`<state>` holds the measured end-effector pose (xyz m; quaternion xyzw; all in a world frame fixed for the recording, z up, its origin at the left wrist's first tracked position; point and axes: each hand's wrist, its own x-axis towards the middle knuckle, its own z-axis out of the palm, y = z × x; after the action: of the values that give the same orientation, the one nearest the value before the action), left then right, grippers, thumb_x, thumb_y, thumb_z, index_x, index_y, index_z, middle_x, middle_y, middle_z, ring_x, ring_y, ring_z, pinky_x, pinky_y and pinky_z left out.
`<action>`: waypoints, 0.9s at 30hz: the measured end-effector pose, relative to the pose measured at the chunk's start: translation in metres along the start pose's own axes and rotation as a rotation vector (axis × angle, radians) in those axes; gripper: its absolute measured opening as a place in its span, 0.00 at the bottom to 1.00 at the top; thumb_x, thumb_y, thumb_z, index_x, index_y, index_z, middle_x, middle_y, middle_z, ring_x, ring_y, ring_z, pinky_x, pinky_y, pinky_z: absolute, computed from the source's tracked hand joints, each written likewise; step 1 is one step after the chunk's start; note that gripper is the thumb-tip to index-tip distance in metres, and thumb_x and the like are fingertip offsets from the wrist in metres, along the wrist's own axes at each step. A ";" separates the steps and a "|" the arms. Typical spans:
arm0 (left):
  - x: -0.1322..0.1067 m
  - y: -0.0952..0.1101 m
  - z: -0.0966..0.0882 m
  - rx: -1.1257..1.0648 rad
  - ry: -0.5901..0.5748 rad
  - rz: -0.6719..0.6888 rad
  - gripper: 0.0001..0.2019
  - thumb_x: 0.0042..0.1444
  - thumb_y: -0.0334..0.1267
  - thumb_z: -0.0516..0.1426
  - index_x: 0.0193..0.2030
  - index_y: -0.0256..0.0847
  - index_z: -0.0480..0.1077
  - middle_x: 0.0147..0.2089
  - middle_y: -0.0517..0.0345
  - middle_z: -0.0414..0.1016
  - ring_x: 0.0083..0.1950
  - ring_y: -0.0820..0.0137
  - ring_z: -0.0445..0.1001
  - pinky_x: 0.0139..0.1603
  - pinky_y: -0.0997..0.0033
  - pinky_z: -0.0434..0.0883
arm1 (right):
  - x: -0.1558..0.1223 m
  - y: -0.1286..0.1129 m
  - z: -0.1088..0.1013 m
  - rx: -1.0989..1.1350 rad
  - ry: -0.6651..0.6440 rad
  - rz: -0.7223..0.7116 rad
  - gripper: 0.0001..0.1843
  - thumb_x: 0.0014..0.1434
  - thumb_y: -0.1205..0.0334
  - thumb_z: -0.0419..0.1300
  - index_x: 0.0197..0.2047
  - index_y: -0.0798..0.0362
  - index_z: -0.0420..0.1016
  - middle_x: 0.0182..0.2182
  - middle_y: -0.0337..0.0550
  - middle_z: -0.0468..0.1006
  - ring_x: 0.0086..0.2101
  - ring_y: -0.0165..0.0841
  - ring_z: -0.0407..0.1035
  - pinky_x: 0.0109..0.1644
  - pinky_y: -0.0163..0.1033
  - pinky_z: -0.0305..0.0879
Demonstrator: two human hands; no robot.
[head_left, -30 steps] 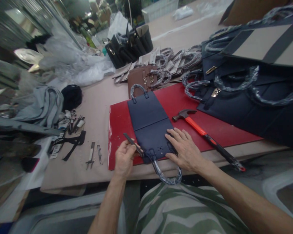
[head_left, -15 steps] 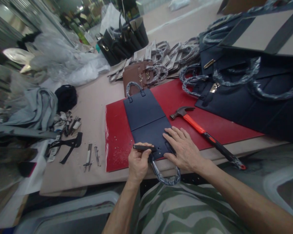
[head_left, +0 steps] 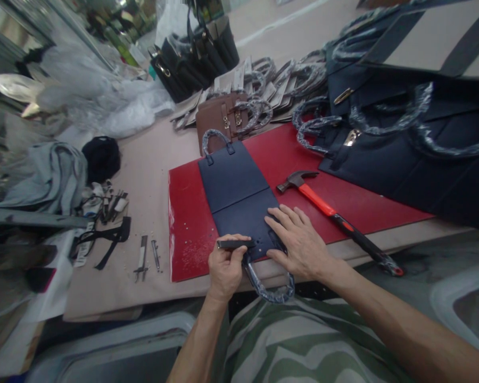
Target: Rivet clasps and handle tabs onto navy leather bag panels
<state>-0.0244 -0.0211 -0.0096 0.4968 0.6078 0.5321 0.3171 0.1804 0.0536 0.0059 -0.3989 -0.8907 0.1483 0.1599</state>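
A navy leather bag panel (head_left: 235,178) lies across the red board (head_left: 187,213), with a plastic-wrapped handle at each end. The near handle (head_left: 269,290) hangs over the table edge. My left hand (head_left: 225,268) is closed around a slim dark punch (head_left: 233,244), tilted almost flat. Its tip points at small marks near the panel's close end; whether it touches them I cannot tell. Flat on the panel's right edge rests my right hand (head_left: 297,242), fingers spread, partly covering the near handle's base. The claw hammer (head_left: 319,201), orange and black, lies just beyond it.
More navy bag pieces (head_left: 391,175) are heaped at the right. Behind the board sit a brown bag piece (head_left: 215,117), several wrapped handles and black bags (head_left: 195,58). Two thin metal tools (head_left: 142,258) lie left of the board, near a black strap (head_left: 115,236).
The view has shifted slightly, so the table and bags appear a little to the left and higher. Both hands and the punch keep nearly the same place on the panel.
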 end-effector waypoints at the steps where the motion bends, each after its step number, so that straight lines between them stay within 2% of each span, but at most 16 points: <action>1: 0.000 0.000 0.000 0.013 -0.004 0.006 0.06 0.62 0.39 0.60 0.44 0.41 0.72 0.44 0.51 0.79 0.47 0.63 0.80 0.54 0.60 0.77 | 0.000 0.000 0.000 -0.001 -0.005 0.001 0.37 0.59 0.50 0.62 0.67 0.58 0.63 0.69 0.55 0.58 0.68 0.54 0.47 0.70 0.61 0.45; 9: 0.002 0.001 -0.002 0.112 -0.050 0.079 0.05 0.63 0.36 0.58 0.45 0.41 0.73 0.45 0.51 0.79 0.48 0.64 0.79 0.55 0.61 0.76 | 0.000 0.000 0.001 0.001 -0.007 0.006 0.37 0.59 0.49 0.61 0.67 0.58 0.63 0.69 0.55 0.58 0.68 0.53 0.46 0.70 0.61 0.44; 15: 0.003 0.005 0.000 0.205 -0.043 0.223 0.04 0.63 0.33 0.58 0.44 0.41 0.72 0.44 0.53 0.79 0.47 0.66 0.79 0.53 0.64 0.75 | 0.000 0.000 0.001 -0.004 -0.014 0.007 0.37 0.59 0.50 0.62 0.67 0.58 0.63 0.69 0.54 0.58 0.68 0.54 0.47 0.70 0.60 0.43; 20: 0.005 -0.001 -0.001 0.211 -0.076 0.195 0.06 0.64 0.34 0.57 0.46 0.40 0.72 0.45 0.53 0.80 0.47 0.66 0.80 0.53 0.65 0.76 | 0.000 -0.001 0.000 0.004 -0.022 0.012 0.38 0.58 0.49 0.63 0.67 0.59 0.63 0.69 0.55 0.58 0.68 0.54 0.47 0.70 0.60 0.42; 27: 0.007 -0.003 -0.001 0.221 -0.077 0.251 0.06 0.63 0.32 0.57 0.46 0.40 0.72 0.44 0.54 0.80 0.47 0.67 0.80 0.52 0.64 0.77 | 0.000 -0.001 -0.001 0.016 0.009 0.003 0.38 0.57 0.50 0.64 0.66 0.60 0.65 0.68 0.57 0.60 0.67 0.54 0.49 0.70 0.61 0.45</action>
<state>-0.0282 -0.0148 -0.0108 0.6208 0.5831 0.4780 0.2146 0.1796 0.0532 0.0076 -0.3995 -0.8882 0.1540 0.1669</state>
